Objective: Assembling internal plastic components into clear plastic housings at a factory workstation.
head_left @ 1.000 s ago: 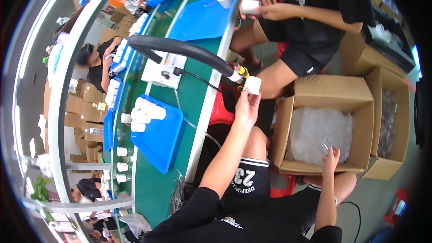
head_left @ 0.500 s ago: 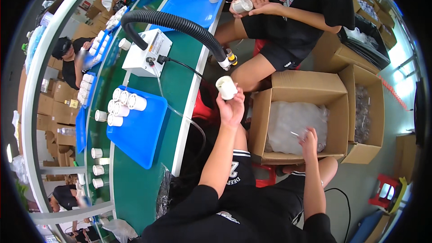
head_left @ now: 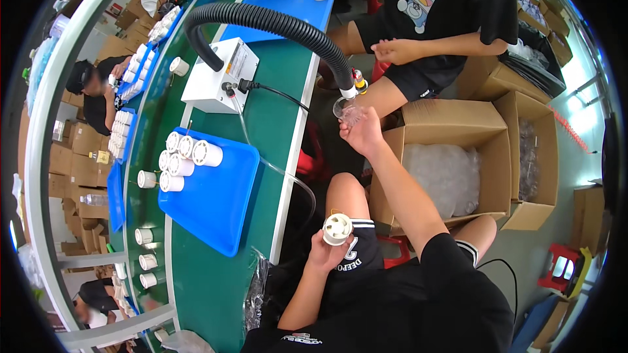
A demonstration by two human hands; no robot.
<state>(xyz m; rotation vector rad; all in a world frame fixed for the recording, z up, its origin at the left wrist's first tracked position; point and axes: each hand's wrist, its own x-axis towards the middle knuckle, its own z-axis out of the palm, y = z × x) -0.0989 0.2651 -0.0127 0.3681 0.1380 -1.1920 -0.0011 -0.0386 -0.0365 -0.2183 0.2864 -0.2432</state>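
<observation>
My left hand (head_left: 320, 253) is closed around a white round plastic part (head_left: 337, 229) with a vaned, fan-like top and a thin wire loop, low over my lap. Further out, my right hand (head_left: 363, 132) grips a clear plastic cup (head_left: 347, 111) just under the pale nozzle (head_left: 349, 93) of a black corrugated hose (head_left: 275, 16). Whether the cup touches the nozzle I cannot tell. Several similar white parts (head_left: 207, 153) stand grouped on a blue tray (head_left: 226, 238) to my left.
The hose rises from a white box unit (head_left: 219, 85) on the green bench (head_left: 203, 287). An open carton (head_left: 451, 121) of clear plastic pieces stands right of my right forearm. Across from me a person in black (head_left: 451, 6) reaches over a second blue tray (head_left: 288, 6).
My left hand has come down from near the nozzle with the white part. My right hand has gone from the carton to the nozzle with the clear cup. The other person's arm now stretches left.
</observation>
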